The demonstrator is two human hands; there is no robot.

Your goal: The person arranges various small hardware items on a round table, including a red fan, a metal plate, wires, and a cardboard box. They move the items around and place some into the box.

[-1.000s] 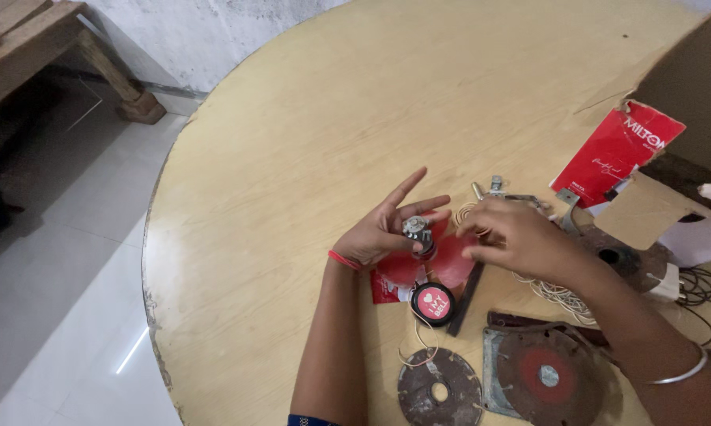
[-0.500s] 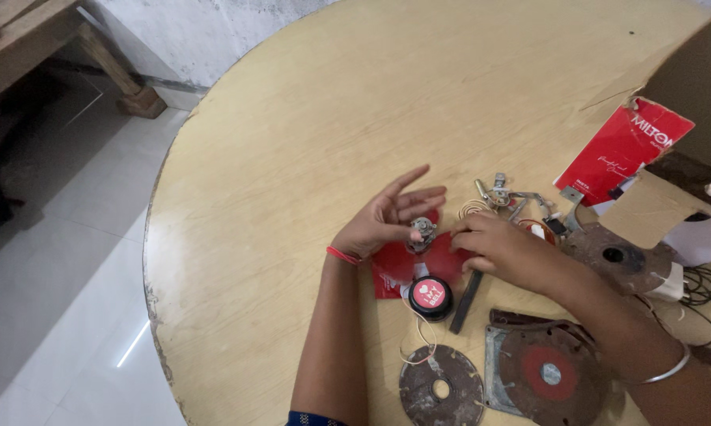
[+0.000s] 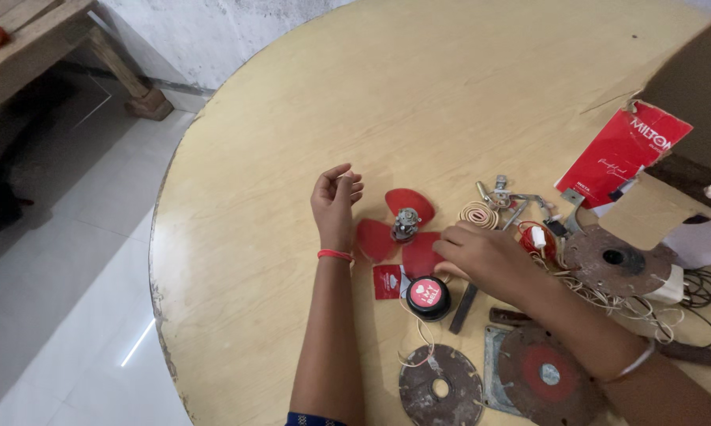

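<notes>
A small red three-bladed fan (image 3: pixel 403 229) with a grey motor at its hub lies on the round wooden table (image 3: pixel 418 102). My left hand (image 3: pixel 335 205) is just left of it, lifted off the fan, fingers loosely curled and holding nothing. My right hand (image 3: pixel 477 254) rests knuckles up at the fan's lower right blade, touching it; what its fingers hold is hidden. A black round cap with a red top (image 3: pixel 429 297) sits just below the fan, with a thin pale wire (image 3: pixel 418 339) trailing from it.
Right of my hands lie a coil of pale wire (image 3: pixel 474 214), metal brackets (image 3: pixel 513 199), a rusty round plate (image 3: pixel 612 259), a red card sleeve (image 3: pixel 622 152) and torn cardboard (image 3: pixel 647 209). Two worn discs (image 3: pixel 440 386) (image 3: pixel 546 375) lie near the front edge. Tiled floor (image 3: pixel 63 260) lies left.
My left hand has let go of the motor and moved left, away from the fan. The fan now lies flat on the table. My right hand has dropped lower onto the fan's blade.
</notes>
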